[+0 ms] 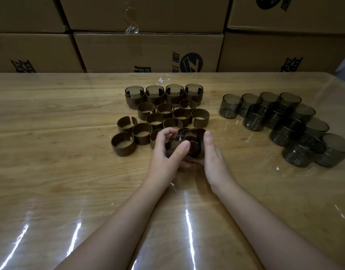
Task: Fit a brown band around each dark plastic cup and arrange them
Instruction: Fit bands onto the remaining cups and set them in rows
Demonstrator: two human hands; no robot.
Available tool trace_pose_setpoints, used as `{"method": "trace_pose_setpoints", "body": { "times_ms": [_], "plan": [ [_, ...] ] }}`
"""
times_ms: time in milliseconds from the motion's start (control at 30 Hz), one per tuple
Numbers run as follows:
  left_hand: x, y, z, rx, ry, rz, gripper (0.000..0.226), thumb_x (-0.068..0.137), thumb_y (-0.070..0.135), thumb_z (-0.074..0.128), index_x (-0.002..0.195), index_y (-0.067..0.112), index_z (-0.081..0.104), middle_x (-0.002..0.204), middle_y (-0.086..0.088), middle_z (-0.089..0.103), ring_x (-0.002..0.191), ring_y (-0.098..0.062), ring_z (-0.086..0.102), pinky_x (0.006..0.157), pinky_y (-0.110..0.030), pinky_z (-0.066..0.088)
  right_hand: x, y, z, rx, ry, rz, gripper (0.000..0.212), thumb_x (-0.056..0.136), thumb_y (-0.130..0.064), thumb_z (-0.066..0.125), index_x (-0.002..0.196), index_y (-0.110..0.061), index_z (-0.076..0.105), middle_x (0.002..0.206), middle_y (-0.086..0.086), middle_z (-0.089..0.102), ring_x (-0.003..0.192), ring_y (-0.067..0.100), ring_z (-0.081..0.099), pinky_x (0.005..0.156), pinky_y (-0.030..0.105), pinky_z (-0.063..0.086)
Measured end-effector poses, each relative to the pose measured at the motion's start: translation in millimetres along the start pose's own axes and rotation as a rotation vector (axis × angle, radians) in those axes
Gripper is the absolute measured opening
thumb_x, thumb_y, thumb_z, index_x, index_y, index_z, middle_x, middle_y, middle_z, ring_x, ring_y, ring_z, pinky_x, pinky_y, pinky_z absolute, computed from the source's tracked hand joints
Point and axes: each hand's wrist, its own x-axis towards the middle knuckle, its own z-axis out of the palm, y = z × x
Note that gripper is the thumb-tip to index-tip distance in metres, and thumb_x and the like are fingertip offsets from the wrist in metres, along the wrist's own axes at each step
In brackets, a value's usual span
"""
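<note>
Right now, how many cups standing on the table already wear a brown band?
4 banded cups in one row behind the loose bands: far left, middle left, middle right, far right.

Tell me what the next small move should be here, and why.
Probably push the band fully home on the cup before setting it down. The left hand and right hand both grip it, tilted above the table, and its seating cannot be judged. The four banded cups behind suggest where it goes next.
</note>
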Motion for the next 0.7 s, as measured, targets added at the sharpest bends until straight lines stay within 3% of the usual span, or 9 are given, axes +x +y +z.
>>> {"method": "trace_pose_setpoints", "body": {
  "times_ms": [67,167,333,467,700],
  "plan": [
    [-0.1,-0.6,-0.2,-0.001,0.000,0.002,0.041,0.074,0.039,0.065,0.110,0.036,0.046,0.123,-0.010,0.049,0.089,-0.009,0.068,0.058,-0.026,0.057,-0.3,-0.1,0.5,0.008,0.004,-0.009,0.051,0.082,-0.067,0.022,0.076,-0.048,0.069,0.081,-0.027,0.070,0.085,-0.010,0.064,0.077,0.012,0.049],
    [-0.5,-0.1,-0.3,0.002,-0.003,0.000,0.050,0.068,0.048,0.067,0.112,0.036,0.046,0.123,-0.008,0.049,0.094,-0.016,0.068,0.060,-0.027,0.057,-0.2,-1.3,1.6,0.011,0.001,-0.019,0.050,0.082,-0.066,0.023,0.073,-0.052,0.070,0.079,-0.028,0.070,0.082,-0.012,0.064,0.066,0.004,0.047],
    [-0.9,-0.4,0.4,0.014,0.003,-0.005,0.055,0.063,0.056,0.062,0.112,0.035,0.047,0.124,-0.006,0.048,0.096,-0.019,0.067,0.061,-0.030,0.058,1.8,1.5,0.9,0.060,0.003,-0.029,0.053,0.085,-0.063,0.023,0.084,-0.038,0.070,0.087,-0.019,0.073,0.087,-0.003,0.067,0.073,0.016,0.055],
    [-0.2,-2.0,-0.3,0.026,0.000,0.003,0.053,0.064,0.056,0.062,0.112,0.038,0.047,0.122,-0.003,0.048,0.096,-0.018,0.067,0.061,-0.030,0.058,2.9,3.0,1.2,0.069,0.012,-0.022,0.053,0.084,-0.064,0.023,0.087,-0.037,0.069,0.086,-0.021,0.072,0.085,-0.005,0.066,0.067,0.013,0.053],
    [1.4,-5.1,-0.8,0.011,0.008,0.012,0.051,0.068,0.052,0.064,0.112,0.036,0.047,0.125,-0.007,0.047,0.098,-0.020,0.066,0.060,-0.028,0.058,4.7,5.0,2.4,0.058,0.032,-0.013,0.053,0.084,-0.064,0.022,0.086,-0.038,0.069,0.087,-0.022,0.072,0.087,-0.006,0.066,0.079,0.024,0.055]
  ]
}}
